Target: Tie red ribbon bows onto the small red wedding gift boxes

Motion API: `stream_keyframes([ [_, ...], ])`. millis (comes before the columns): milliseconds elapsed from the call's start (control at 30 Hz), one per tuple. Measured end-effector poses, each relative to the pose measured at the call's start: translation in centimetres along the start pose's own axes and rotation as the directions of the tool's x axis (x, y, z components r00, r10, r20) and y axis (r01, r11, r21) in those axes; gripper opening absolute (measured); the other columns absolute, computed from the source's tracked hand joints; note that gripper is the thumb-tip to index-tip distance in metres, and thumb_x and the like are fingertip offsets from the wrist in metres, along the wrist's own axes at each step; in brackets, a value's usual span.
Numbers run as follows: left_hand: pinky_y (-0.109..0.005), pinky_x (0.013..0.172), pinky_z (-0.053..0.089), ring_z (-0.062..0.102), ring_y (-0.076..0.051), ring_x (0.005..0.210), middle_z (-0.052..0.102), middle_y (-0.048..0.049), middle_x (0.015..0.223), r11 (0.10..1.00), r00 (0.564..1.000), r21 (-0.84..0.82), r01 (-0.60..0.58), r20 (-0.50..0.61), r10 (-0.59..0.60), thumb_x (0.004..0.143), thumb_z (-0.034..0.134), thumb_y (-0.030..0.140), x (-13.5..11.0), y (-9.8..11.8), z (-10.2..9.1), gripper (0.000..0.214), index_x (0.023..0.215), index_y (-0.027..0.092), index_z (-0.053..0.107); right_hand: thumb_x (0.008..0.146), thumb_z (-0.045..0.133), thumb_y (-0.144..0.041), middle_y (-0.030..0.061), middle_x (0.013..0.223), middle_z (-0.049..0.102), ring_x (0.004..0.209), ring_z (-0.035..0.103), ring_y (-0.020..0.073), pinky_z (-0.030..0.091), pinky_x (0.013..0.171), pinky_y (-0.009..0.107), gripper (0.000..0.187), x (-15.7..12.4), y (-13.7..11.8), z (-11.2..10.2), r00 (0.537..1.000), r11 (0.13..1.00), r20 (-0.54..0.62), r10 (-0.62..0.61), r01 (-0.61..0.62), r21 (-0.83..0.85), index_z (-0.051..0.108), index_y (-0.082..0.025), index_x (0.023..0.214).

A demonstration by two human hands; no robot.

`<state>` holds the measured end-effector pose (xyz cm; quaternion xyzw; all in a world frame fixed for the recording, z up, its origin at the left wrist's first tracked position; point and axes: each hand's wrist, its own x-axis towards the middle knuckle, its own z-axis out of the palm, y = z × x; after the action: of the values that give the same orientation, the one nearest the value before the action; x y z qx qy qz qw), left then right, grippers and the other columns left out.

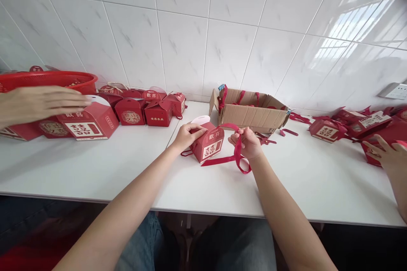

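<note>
A small red gift box (pixel 208 144) with white-panelled lettering stands on the white table in front of me. My left hand (pixel 190 136) is closed on the top left edge of this box, thumb and fingers pinching it. From the top of the box a red ribbon (pixel 237 152) runs to the right. My right hand (pixel 245 142) pinches that ribbon just right of the box. Its loose end curls down and lies on the tabletop. A darker loop of cord shows at the box's left foot, partly hidden by my left hand.
A cardboard box (pixel 251 116) with ribbons over its rim stands behind. Red gift boxes (pixel 130 112) line the left, near a red basket (pixel 90 79) and another person's hand (pixel 41 103). More boxes (pixel 326 130) and another person's hand (pixel 386 152) are at right.
</note>
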<state>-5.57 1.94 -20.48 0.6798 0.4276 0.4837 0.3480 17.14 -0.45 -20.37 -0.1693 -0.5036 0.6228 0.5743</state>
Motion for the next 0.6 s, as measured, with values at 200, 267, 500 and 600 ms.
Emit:
stream_keyframes([
  [200, -0.029, 0.074, 0.047, 0.063, -0.021, 0.084, 0.071, -0.005, 0.085, 1.0, 1.0, -0.008, 0.004, 0.015, -0.004, 0.073, 0.066, 0.045, -0.1, 0.3, 0.1, 0.028, 0.077, 0.017, 0.073, 0.065, 0.075, -0.049, -0.006, 0.046, 0.053, 0.037, 0.024, 0.004, 0.033, 0.051, 0.027, 0.026, 0.0, 0.6, -1.2, 0.996, 0.999, 0.088, 0.035, -0.037, 0.021, 0.067, -0.025, 0.06],
  [267, -0.029, 0.075, 0.047, 0.063, -0.021, 0.086, 0.072, -0.0046, 0.085, 1.0, 1.0, -0.004, 0.007, 0.015, -0.007, 0.073, 0.066, 0.045, -0.1, 0.4, 0.1, 0.028, 0.077, 0.018, 0.073, 0.066, 0.074, -0.049, -0.0063, 0.043, 0.049, 0.037, 0.026, 0.0045, 0.033, 0.052, 0.027, 0.025, 0.1, 0.7, -1.5, 0.992, 0.999, 0.118, 0.044, -0.046, 0.015, 0.067, -0.026, 0.059],
  [500, -0.03, 0.078, 0.047, 0.063, -0.022, 0.087, 0.072, -0.0072, 0.089, 1.0, 1.0, -0.002, -0.007, 0.006, 0.007, 0.072, 0.067, 0.044, 0.0, 0.4, 0.1, 0.029, 0.079, 0.016, 0.074, 0.064, 0.076, -0.048, -0.0065, 0.048, 0.054, 0.035, 0.024, 0.003, 0.026, 0.05, 0.028, 0.026, 0.0, 0.4, -1.5, 0.988, 0.998, 0.144, 0.052, -0.056, 0.025, 0.065, -0.026, 0.055],
  [600, -0.031, 0.077, 0.048, 0.064, -0.022, 0.085, 0.072, -0.0073, 0.087, 1.0, 1.0, -0.006, 0.014, -0.009, -0.014, 0.07, 0.068, 0.045, 0.0, 0.4, 0.1, 0.03, 0.077, 0.016, 0.073, 0.065, 0.075, -0.05, -0.0078, 0.046, 0.052, 0.035, 0.02, 0.0032, 0.024, 0.05, 0.028, 0.026, 0.0, 0.3, -1.3, 0.988, 0.998, 0.152, 0.034, -0.041, 0.043, 0.065, -0.028, 0.055],
])
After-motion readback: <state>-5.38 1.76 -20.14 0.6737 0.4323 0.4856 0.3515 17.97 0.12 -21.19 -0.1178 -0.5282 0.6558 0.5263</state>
